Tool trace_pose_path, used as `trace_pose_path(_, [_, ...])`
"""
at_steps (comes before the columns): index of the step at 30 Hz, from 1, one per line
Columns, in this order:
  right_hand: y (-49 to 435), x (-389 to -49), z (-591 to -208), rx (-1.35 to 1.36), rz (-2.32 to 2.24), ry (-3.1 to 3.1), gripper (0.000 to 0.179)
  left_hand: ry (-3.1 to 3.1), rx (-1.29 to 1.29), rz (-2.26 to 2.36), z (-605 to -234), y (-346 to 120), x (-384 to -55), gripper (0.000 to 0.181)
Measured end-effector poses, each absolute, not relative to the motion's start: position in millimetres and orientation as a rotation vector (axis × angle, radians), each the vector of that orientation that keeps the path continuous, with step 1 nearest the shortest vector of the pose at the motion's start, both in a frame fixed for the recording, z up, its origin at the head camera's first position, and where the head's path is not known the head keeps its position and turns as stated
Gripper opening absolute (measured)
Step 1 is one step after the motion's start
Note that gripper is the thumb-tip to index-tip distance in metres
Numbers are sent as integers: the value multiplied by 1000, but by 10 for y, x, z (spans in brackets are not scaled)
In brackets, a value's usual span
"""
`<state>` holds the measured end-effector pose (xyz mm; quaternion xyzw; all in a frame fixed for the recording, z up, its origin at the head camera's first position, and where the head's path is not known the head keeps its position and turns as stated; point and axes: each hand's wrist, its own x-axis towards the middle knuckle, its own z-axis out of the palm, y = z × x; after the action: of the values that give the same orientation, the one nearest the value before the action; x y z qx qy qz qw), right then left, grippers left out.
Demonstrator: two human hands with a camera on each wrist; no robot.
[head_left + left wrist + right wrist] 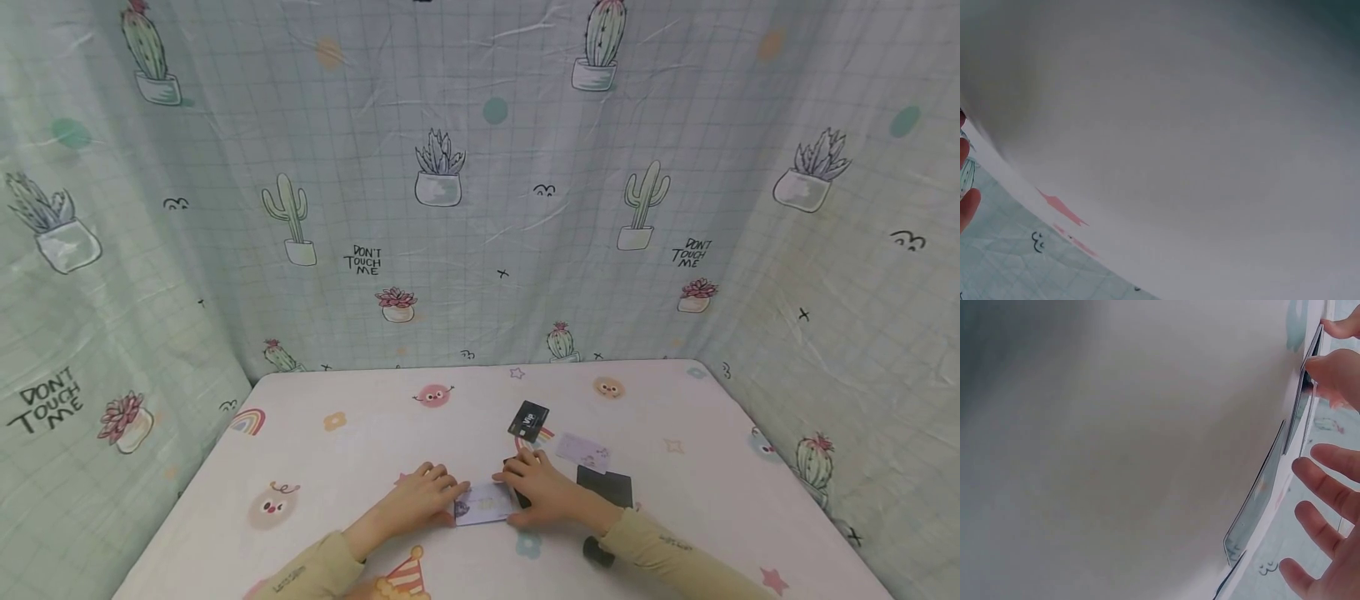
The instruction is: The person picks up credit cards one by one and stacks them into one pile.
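Note:
A pale purple card (483,506) lies on the table between the two hands in the head view. My left hand (423,500) rests at its left end, thumb and fingertips touching the edge. At the other end is my right hand (546,492), with its thumb near the card's near corner. Under the right hand's fingers a black card (521,498) is partly hidden. In the right wrist view the right hand (1329,531) has its fingers spread. Only a few left fingertips (967,209) show in the left wrist view.
Beyond the right hand lie a black VIP card (528,422) and another purple card (583,452). A dark flat card-like piece (611,486) sits by the right wrist, partly covered. A small black object (597,552) is beside the right sleeve. A patterned curtain (480,250) surrounds the table.

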<state>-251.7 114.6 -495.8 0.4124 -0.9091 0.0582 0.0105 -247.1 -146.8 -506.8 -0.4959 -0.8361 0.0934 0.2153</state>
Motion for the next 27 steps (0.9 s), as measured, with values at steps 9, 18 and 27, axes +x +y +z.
trace_pose_path(9, [1147, -2527, -4979, 1298, 163, -2816, 56, -2372, -1374, 250, -5100, -1465, -2476, 54])
trace_pose_path(18, [1144, -2529, -4986, 1310, 165, -2822, 56, -2412, -1378, 213, -5114, -1463, -2487, 53])
trace_pose_path(27, [1154, -2544, -5021, 1305, 163, -2826, 55, -2416, -1376, 197, -5112, -1462, -2500, 56])
